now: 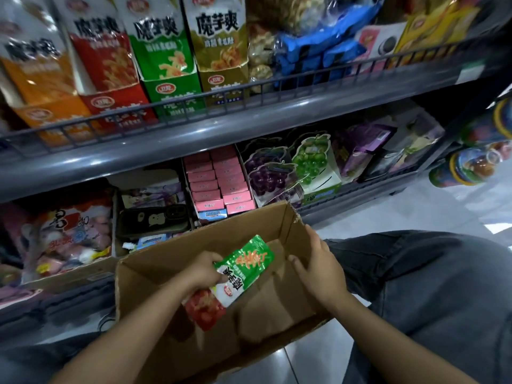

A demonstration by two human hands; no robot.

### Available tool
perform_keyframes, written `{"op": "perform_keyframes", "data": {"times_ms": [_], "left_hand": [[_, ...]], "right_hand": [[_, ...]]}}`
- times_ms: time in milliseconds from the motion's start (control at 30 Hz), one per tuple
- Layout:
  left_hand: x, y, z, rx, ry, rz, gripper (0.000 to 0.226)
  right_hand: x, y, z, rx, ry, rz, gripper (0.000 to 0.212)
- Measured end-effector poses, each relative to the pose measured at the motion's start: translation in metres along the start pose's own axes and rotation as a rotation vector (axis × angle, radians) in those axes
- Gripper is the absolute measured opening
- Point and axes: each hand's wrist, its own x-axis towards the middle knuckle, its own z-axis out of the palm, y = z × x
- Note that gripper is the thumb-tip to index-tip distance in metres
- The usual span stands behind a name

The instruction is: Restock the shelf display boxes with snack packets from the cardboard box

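2 hands: left (203,271) pinches 2 packets (243,268); right (318,263) spread inside box (155,275).

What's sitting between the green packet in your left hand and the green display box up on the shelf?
In the head view, the cardboard box's far wall, then lower-shelf stock with a phone on it, then the grey shelf edge lie between the green packet and green display box.

- upper grey shelf (194,128), wire rail along the front: four snack display boxes side by side, orange (52,112), red (116,106), green (177,95), olive (224,84), then blue packets (318,54)
- lower shelf (360,195): pink small boxes (219,181), grape-print cartons (268,173), a phone (152,220)
- tiled floor (388,217): cardboard box (171,273) sits in front of the shelving
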Motion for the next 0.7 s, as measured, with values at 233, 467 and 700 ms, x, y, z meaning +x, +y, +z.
{"op": "perform_keyframes", "data": {"times_ms": [233,467,700], "left_hand": [[-0.081,0.037,-0.055,-0.539,-0.094,0.071,0.034],[-0.122,0.042,-0.057,-0.764,-0.014,0.178,0.030],[-0.129,0.042,-0.063,-0.963,-0.085,0.254,0.069]], "right_hand": [[0.001,-0.051,-0.019,-0.002,0.161,-0.119,0.055],[-0.017,-0.110,-0.026,0.841,-0.357,0.025,0.034],[-0.003,-0.122,-0.035,1.085,-0.291,0.198,0.015]]}}
